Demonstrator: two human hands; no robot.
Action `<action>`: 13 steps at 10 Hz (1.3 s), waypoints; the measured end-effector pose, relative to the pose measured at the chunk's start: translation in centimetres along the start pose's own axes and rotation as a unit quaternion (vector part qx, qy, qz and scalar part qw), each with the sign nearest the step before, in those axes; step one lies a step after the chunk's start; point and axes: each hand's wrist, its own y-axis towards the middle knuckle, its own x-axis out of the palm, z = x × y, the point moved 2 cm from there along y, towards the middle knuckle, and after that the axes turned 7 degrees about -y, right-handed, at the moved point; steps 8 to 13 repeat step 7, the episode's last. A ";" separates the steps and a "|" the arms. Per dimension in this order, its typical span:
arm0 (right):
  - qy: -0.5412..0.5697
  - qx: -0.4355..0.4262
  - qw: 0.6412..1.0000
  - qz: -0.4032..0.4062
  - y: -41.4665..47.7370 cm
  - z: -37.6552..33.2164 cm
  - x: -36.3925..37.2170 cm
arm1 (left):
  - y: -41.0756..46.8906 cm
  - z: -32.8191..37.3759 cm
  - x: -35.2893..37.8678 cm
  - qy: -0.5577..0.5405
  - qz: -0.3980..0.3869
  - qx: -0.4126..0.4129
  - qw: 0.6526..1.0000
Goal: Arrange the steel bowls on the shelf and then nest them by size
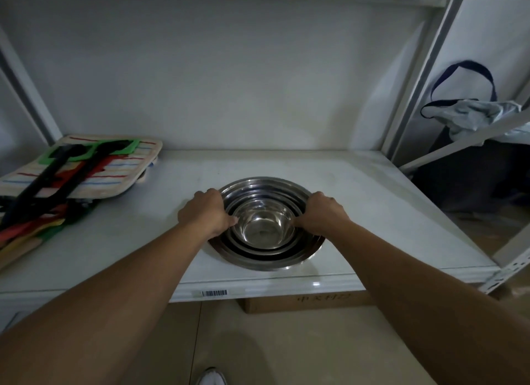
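Already the bowls [265,222] sit nested mid-shelf [372,212], left hand [205,212] gripping the stack's rim at nine o'clock, right hand [322,215] at three. Nesting looks done; next, probably a steady two-handed release or shift.

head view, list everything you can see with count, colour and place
steel bowls: one nested stack, exact count unclear, silver, front middle of shelf
shelf: one, white, barcode label on front edge
striped mat: one, cream with red and blue stripes, left rear of shelf
utensils: several, black, green, red, lying over the mat at left
bag: one, pale with dark strap, on neighbouring rack at right
cardboard box: one, brown, under the shelf
hands: left and right, gripping opposite rims of the stack
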 end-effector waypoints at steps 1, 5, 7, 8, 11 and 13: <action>-0.006 0.008 1.000 0.004 0.1 -0.2 0.0 | 0.0 0.2 -0.2 0.009 0.002 -0.003 1.000; 0.002 -0.030 0.999 -0.016 0.3 0.7 -0.3 | 0.4 -0.4 -0.1 -0.001 -0.017 0.009 1.000; 0.072 -0.009 0.997 0.002 -0.7 0.7 -1.9 | -0.4 -0.1 -1.3 -0.091 -0.016 -0.006 0.996; 0.072 -0.009 0.997 0.002 -0.7 0.7 -1.9 | -0.4 -0.1 -1.3 -0.091 -0.016 -0.006 0.996; 0.072 -0.009 0.997 0.002 -0.7 0.7 -1.9 | -0.4 -0.1 -1.3 -0.091 -0.016 -0.006 0.996; 0.072 -0.009 0.997 0.002 -0.7 0.7 -1.9 | -0.4 -0.1 -1.3 -0.091 -0.016 -0.006 0.996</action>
